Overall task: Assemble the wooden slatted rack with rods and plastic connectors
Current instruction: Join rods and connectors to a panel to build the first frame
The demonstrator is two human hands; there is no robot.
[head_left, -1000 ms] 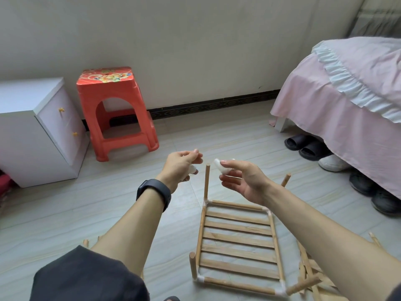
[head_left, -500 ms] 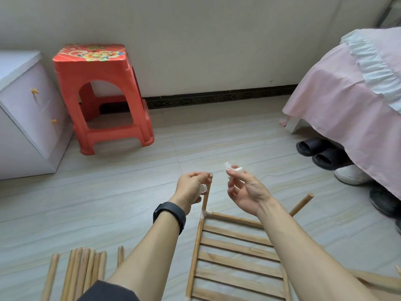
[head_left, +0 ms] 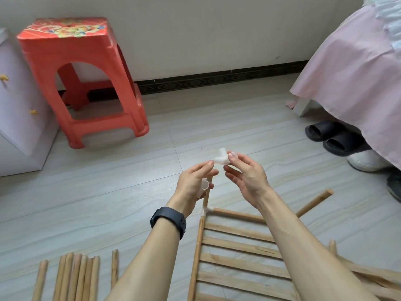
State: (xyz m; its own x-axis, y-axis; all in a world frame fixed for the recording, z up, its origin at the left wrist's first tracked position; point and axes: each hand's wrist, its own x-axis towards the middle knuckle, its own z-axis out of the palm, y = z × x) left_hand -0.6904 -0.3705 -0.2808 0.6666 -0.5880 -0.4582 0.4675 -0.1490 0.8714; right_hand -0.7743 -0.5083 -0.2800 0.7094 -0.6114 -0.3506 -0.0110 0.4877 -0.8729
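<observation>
Both hands are held up over the floor (head_left: 152, 192), close together. The right hand (head_left: 247, 177) pinches a white connector (head_left: 221, 159) with its thumb and first finger. The left hand (head_left: 193, 183) touches the left end of that connector with a fingertip. Its lower fingers curl round a second connector (head_left: 204, 184). There is a black watch (head_left: 169, 221) on the left wrist.

The rack (head_left: 234, 253) lies flat on the floor, just near of the hands. A rod (head_left: 206, 196) stands up from its far left corner, partly hidden behind the left hand. Another rod (head_left: 314, 203) sticks out at its far right corner.

Loose rods (head_left: 73, 276) lie side by side on the near left.

A red stool (head_left: 80, 79) stands far left by the wall, next to a white cabinet (head_left: 19, 105). A pink bed (head_left: 358, 72) is on the right, with black slippers (head_left: 329, 137) under its edge.
</observation>
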